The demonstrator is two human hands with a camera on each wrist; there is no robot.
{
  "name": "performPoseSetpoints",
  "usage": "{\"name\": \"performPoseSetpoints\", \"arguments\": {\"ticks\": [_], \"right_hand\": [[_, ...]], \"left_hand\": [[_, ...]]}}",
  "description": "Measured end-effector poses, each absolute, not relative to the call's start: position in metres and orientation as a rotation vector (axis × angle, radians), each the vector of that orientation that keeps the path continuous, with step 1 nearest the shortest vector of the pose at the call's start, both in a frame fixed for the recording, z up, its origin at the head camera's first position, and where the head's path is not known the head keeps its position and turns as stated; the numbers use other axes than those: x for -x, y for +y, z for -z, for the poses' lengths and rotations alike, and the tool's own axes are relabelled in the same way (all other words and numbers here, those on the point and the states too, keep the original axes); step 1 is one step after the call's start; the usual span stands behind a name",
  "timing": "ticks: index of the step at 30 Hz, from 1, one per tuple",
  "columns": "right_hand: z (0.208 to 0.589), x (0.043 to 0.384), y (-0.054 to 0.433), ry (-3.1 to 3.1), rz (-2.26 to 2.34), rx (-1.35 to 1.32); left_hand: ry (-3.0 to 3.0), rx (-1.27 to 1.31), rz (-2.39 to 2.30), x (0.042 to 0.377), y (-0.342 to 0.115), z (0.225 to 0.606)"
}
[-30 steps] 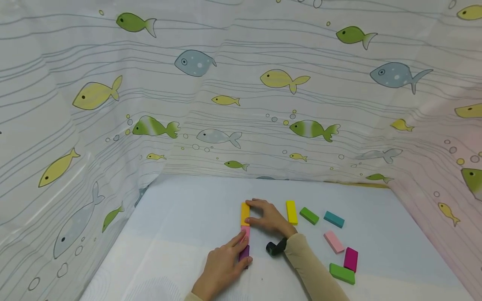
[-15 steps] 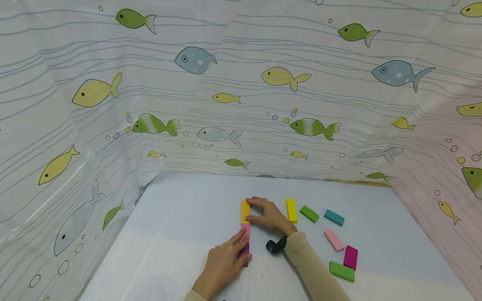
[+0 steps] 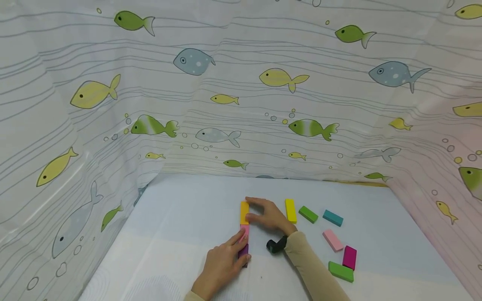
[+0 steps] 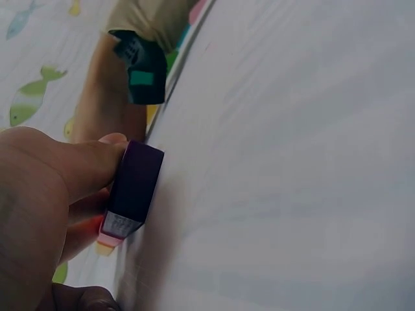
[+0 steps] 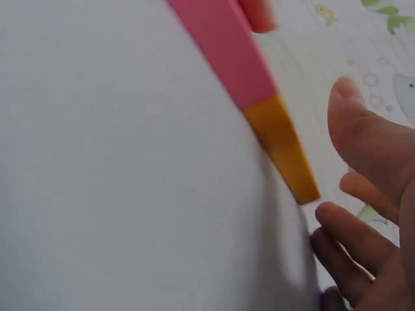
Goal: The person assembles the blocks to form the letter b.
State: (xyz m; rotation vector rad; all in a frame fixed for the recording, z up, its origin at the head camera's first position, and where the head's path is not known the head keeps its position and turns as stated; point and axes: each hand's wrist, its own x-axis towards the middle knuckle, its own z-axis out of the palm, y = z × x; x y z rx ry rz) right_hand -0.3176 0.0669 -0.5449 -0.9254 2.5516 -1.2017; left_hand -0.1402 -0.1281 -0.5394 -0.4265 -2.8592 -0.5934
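Item 1, block row, mid-table: orange block (image 3: pixel 244 213) far, pink block (image 5: pixel 225 55) between, purple block (image 4: pixel 136 181) near, laid end to end on the table (image 3: pixel 188 209). Handling, by judgement: light, stiff, smooth, not fragile; a nudge would likely skew your line. Suggested hold: one block by its long sides, lightly.

Item 2, your left hand (image 3: pixel 220 263): fingertips on the pink block, thumb against the purple block; whether you pinch or merely steady, cannot tell.

Item 3, your right hand (image 3: pixel 269 215): thumb and fingers spread, unclamped, index fingertip at the orange block's far end. Your hands are apart.

Item 4, loose blocks, right: yellow block (image 3: pixel 290 211), small green block (image 3: pixel 308 214) and teal block (image 3: pixel 333 218), far; pale pink block (image 3: pixel 333 240), nearer; magenta block (image 3: pixel 349 257) and larger green block (image 3: pixel 340 271), nearest you.

Item 5, containers: none in view.
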Motion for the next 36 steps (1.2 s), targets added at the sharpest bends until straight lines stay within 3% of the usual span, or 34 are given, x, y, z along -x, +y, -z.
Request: {"name": "performPoseSetpoints", "arguments": {"ticks": [7, 17, 36], "right_hand": [[0.516, 0.331, 0.107, 2.582, 1.237, 0.902], [0.475, 0.333, 0.174, 2.678, 0.777, 0.602], [0.488, 0.338, 0.176, 2.680, 0.691, 0.448]], "left_hand": [[-2.863, 0.431, 0.626, 0.138, -0.127, 0.539], [-2.864, 0.425, 0.638, 0.137, -0.130, 0.537], [-2.868, 0.423, 0.658, 0.139, -0.128, 0.537]]}}
